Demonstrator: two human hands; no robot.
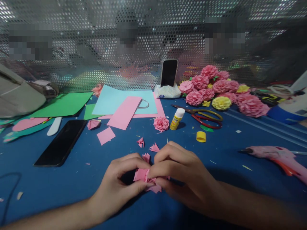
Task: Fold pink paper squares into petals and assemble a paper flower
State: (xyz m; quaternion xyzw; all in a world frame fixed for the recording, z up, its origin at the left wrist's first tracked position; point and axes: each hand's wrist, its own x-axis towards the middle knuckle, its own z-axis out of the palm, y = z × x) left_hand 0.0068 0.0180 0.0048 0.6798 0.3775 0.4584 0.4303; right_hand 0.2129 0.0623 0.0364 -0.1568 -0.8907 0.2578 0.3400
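Low in the middle of the head view, a pink paper flower (142, 175) is held between both hands above the blue table. My left hand (120, 179) pinches its left side between thumb and fingers. From the right, my right hand (184, 172) closes its fingertips on the flower's centre and right edge, hiding part of it. Just beyond the fingers lie small folded pink paper pieces (154, 147). A finished-looking pink paper flower (161, 124) sits farther back, beside an upright glue stick (176, 119) whose yellow cap (200, 136) lies apart to the right.
Scissors (208, 116) lie right of the glue stick, with a pink glue gun (275, 155) at far right. Several paper flowers (201, 83) are heaped behind. Left are a black phone (61, 143) and coloured paper sheets (124, 113). Another phone (169, 73) leans upright before a perforated metal panel (96, 70).
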